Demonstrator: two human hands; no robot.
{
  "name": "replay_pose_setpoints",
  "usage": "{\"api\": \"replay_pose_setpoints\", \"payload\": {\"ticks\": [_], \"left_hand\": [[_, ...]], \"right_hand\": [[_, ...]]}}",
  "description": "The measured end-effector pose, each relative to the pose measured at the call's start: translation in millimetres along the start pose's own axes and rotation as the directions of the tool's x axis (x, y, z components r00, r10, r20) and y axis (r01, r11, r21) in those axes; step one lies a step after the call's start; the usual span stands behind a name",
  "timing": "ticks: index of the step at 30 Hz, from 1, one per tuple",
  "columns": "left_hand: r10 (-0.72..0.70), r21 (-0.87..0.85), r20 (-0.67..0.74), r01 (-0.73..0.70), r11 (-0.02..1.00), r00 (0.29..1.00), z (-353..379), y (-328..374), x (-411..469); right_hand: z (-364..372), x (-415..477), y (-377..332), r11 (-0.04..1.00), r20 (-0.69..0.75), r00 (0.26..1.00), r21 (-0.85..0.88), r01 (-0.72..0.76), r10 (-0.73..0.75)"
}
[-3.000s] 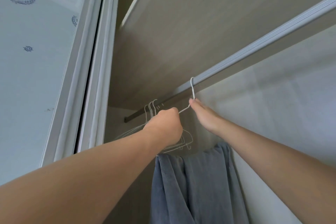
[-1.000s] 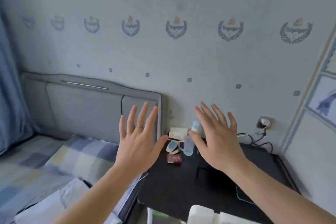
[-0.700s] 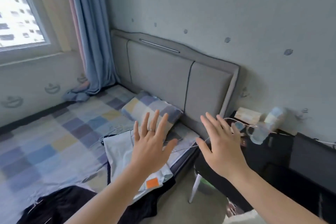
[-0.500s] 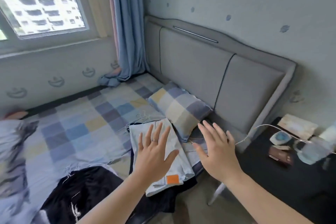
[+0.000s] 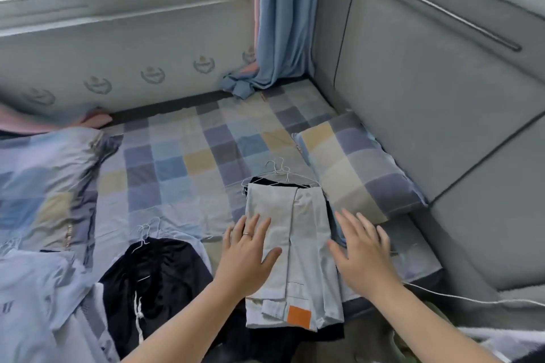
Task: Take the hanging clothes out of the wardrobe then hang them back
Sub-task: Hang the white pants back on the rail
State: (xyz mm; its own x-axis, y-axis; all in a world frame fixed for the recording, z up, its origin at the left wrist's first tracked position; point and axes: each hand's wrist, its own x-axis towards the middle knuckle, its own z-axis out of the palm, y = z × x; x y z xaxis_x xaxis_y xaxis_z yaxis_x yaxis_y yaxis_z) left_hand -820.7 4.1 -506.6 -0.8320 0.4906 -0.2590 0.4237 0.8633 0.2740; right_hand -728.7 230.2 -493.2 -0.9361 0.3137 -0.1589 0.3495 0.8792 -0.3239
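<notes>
Closer now to the trousers (image 5: 298, 244) on the bed (image 5: 182, 156), left hand (image 5: 247, 253) and right hand (image 5: 362, 256) hover spread, holding nothing. Trousers run lengthwise away from the person, hanger hooks (image 5: 280, 169) at the far end.

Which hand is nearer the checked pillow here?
Right. The right hand is spread just short of the near edge of the checked pillow, beside the folded light trousers; the left hand is farther off, over the trousers' left side.
</notes>
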Motion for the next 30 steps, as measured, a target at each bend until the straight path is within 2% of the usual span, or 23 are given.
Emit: {"api": "replay_pose_setpoints", "payload": {"ticks": [11, 17, 24, 30], "left_hand": [[-0.105, -0.004, 0.185, 0.107, 0.994, 0.977, 82, -39, 137], [-0.103, -0.033, 0.228, 0.113, 0.993, 0.968, 173, -84, 242], [-0.078, -0.004, 0.144, 0.079, 0.997, 0.986, 266, -134, 372], [-0.106, 0.001, -0.003, 0.106, 0.994, 0.994, 301, -178, 473]], "right_hand": [[101, 147, 40, 1.000, 0.272, 0.962, 0.006, -0.010, 0.008], [190, 246, 46, 1.000, 0.246, 0.969, -0.013, 0.015, -0.012], [305, 386, 74, 0.996, 0.179, 0.984, -0.089, -0.003, 0.019], [376, 477, 104, 0.983, 0.139, 0.989, -0.182, -0.021, 0.047]]}}
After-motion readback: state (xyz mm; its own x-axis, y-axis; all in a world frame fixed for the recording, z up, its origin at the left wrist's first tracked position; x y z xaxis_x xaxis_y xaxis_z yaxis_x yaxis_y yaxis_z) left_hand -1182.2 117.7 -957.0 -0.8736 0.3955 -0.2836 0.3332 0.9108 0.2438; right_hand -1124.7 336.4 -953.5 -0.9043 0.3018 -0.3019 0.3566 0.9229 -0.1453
